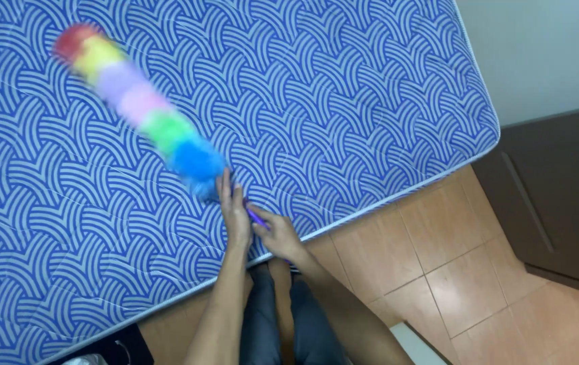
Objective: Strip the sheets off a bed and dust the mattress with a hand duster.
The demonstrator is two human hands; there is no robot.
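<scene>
Rainbow duster (142, 108), hands (235, 213) nr mattress (384, 101) edge

Head view, looking steeply down, close range
</scene>
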